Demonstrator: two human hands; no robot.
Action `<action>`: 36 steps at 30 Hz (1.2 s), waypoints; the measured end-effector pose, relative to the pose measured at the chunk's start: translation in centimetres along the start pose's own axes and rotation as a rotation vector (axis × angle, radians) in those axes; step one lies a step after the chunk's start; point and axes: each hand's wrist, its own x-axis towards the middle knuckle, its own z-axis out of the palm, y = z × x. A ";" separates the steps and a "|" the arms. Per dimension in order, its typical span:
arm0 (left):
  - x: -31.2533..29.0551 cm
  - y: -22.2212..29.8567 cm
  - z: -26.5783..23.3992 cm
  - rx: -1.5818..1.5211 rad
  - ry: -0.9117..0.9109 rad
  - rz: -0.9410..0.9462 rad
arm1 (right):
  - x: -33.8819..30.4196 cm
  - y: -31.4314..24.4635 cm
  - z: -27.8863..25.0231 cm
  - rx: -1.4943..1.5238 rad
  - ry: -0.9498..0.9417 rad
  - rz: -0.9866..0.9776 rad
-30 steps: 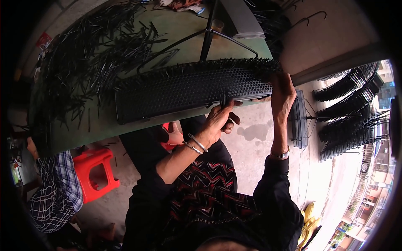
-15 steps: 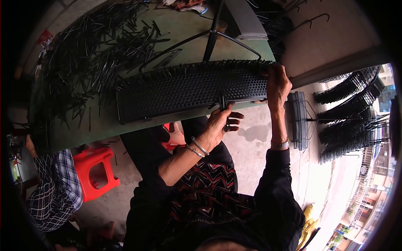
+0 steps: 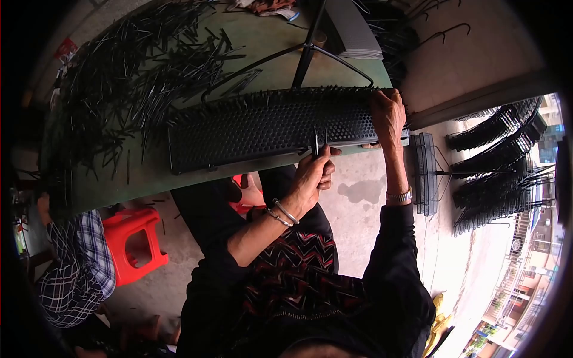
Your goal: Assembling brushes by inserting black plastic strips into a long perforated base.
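A long, black, curved panel full of round holes (image 3: 250, 134) lies along the near edge of the green table, with short black strips bristling from its far edge. My left hand (image 3: 314, 174) is closed below the panel's near edge. Slim black strips (image 3: 316, 142) stick up from its fingers in front of the perforated face. At the panel's right end, my right hand (image 3: 389, 119) is closed against the far corner. Its fingertips are partly hidden, so I cannot make out what they pinch.
Loose black strips (image 3: 149, 77) cover the table's left. Behind the panel rises a black wire stand (image 3: 307, 51); grey sheets (image 3: 356, 33) lie at the far right. A red stool (image 3: 134, 244) stands beside a person in a checked sleeve (image 3: 95, 244). Black racks (image 3: 495, 155) stand right.
My right hand has shifted slightly left at the panel's far corner. My left fingers have curled in more, and two slim prongs now show above them. The panel is nearly still.
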 end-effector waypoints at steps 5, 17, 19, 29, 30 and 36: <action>-0.3 0.1 0.4 0.054 -0.028 0.004 | -1.3 -1.3 -0.6 -0.198 0.096 -0.097; -0.6 0.5 0.1 0.207 -0.314 -0.112 | -4.8 -5.1 -4.9 0.896 -0.734 0.384; -0.4 0.7 0.1 0.212 -0.365 -0.149 | -5.1 -5.0 -5.2 0.941 -0.726 0.417; 0.2 0.3 0.1 0.403 -0.017 0.006 | -5.6 -3.5 -4.7 1.121 -0.553 0.477; 0.3 0.5 0.1 0.340 0.010 -0.019 | -5.3 -3.2 -4.9 0.986 -0.428 0.470; 0.5 -0.1 -0.7 0.245 0.028 -0.111 | -3.6 -2.7 -4.8 0.669 0.094 0.442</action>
